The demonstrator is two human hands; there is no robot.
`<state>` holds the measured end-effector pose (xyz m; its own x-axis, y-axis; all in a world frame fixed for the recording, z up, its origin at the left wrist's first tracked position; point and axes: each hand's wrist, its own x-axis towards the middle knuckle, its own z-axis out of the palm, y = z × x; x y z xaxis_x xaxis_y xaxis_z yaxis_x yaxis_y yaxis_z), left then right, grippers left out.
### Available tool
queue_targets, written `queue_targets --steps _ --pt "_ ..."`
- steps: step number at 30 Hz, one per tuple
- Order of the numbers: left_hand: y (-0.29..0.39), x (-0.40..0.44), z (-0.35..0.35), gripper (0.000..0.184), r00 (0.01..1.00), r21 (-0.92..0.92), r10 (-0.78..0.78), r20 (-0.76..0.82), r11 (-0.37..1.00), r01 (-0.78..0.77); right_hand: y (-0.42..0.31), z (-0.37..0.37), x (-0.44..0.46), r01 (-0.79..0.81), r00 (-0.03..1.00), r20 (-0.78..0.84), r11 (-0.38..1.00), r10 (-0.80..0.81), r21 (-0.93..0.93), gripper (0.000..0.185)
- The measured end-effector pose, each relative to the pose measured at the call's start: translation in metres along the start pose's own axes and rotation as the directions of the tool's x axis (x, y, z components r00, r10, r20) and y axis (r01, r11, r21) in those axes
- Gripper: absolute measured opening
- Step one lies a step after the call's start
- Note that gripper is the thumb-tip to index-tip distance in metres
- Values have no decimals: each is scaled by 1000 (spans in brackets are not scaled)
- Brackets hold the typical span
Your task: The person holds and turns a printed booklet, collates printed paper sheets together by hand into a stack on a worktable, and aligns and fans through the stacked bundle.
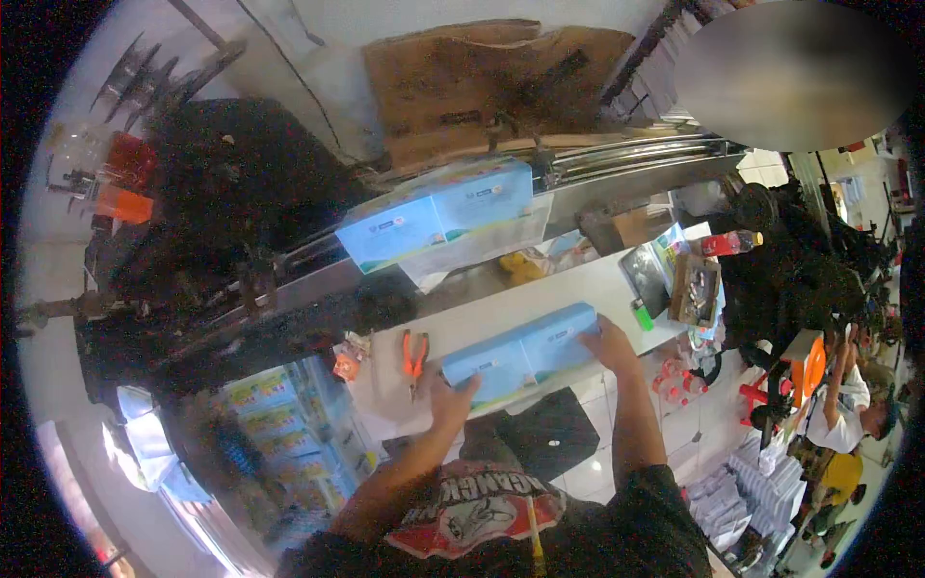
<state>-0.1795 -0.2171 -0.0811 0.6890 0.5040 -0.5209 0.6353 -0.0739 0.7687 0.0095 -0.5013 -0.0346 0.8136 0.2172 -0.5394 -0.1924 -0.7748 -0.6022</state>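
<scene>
- Head view: your two bare hands hold a long, light-blue stack over the white table, at the edge nearest you.
- Your left hand grasps the left end of that stack, with the thumb on the side facing you; the rest of its fingers are hard to make out.
- Your right hand grasps the opposite end, its fingers wrapped around the corner.
- The stack runs lengthwise between your palms, its right end pointing slightly away from you; you cannot tell whether its full weight is on the table.
- Left of it, near your left hand but not touching, you have pliers with orange handles lying on the table.
- Beyond the pliers, at the table's left end, sits a small orange-and-white bundle.
- At the right end of the table, past your right hand, you see a bright green object, an open brown box with small items inside, and a red bottle.
- Across from you, another blue pile with similar print sits behind the table.
- Below and left of the table stand printed stacks; to your lower right are white paper piles.
- Farther right, you have a person in a white shirt.
</scene>
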Motion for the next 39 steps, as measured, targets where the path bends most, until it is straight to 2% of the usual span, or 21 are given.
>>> queue_targets --steps 5,7,9,13,14,15,17,19,21,22,24,26,28,29,32,33,34,36,37,38,39 --pt "29 4 -18 68 994 -119 88 69 990 -80 -14 9 -11 -99 977 -194 992 83 -75 61" --pt "41 -8 -29 87 994 113 32 108 993 -44 -12 11 -17 -98 962 -265 987 62 -124 57" --pt "21 -10 -38 82 997 117 6 72 993 -14 3 15 -13 239 845 -448 956 -292 -172 45" --pt "-50 0 -75 67 989 109 135 51 984 -140 -81 23 -54 218 879 -451 971 -153 95 25" --pt "-56 -5 -91 64 982 107 181 49 977 -185 -119 27 -73 322 859 -451 941 -243 107 20" --pt "-39 -24 -119 57 998 -33 60 -22 998 -60 -154 31 -92 343 858 -440 934 -266 103 20" --pt "-47 -46 -162 49 988 -195 -86 -129 979 60 -227 45 -136 617 721 -384 786 -576 -21 17" --pt "-85 -63 -206 43 968 -26 188 -165 980 -195 -320 61 -208 807 498 -353 572 -792 -147 19" --pt "-85 -93 -251 39 989 -123 -42 -141 992 24 -383 81 -292 873 428 -124 445 -895 -198 17" --pt "-97 -105 -272 39 982 -153 76 -171 983 -103 -403 105 -321 912 300 -88 313 -950 -264 13" --pt "-112 -142 -312 32 965 -161 100 -243 977 -142 -457 128 -375 974 171 469 78 -866 -211 12" --pt "-104 -187 -361 26 946 -217 19 -324 972 -95 -511 149 -419 998 29 877 -30 -479 -49 14" --pt "-124 -224 -404 26 918 -181 114 -379 964 -194 -543 189 -458 785 -553 455 -254 -698 565 29" --pt "-134 -240 -424 26 898 -210 84 -431 959 -190 -553 212 -469 754 -600 462 -268 -653 600 29" --pt "-157 -300 -483 22 723 -380 -25 -690 863 -333 -559 279 -496 472 -758 30 -516 -652 715 41" --pt "-174 -311 -507 23 615 -335 -58 -786 877 -345 -552 305 -489 431 -781 12 -525 -625 734 41" --pt "-195 -320 -526 24 496 -294 -88 -864 887 -356 -538 335 -470 264 -715 -295 -636 -633 725 19" --pt "-223 -340 -586 27 306 -317 -200 -931 859 -402 -539 373 -465 99 -583 -551 -726 -597 681 13" --pt "-225 -348 -618 29 143 -318 -287 -947 896 -309 -549 387 -472 319 -610 -320 -594 -725 738 15" --pt "-263 -350 -652 32 38 -169 -164 -986 961 -219 -560 401 -479 527 -577 -84 -449 -812 722 18" --pt "-305 -347 -688 38 40 -212 -209 -977 970 -116 -567 415 -482 712 -486 145 -294 -862 638 23"
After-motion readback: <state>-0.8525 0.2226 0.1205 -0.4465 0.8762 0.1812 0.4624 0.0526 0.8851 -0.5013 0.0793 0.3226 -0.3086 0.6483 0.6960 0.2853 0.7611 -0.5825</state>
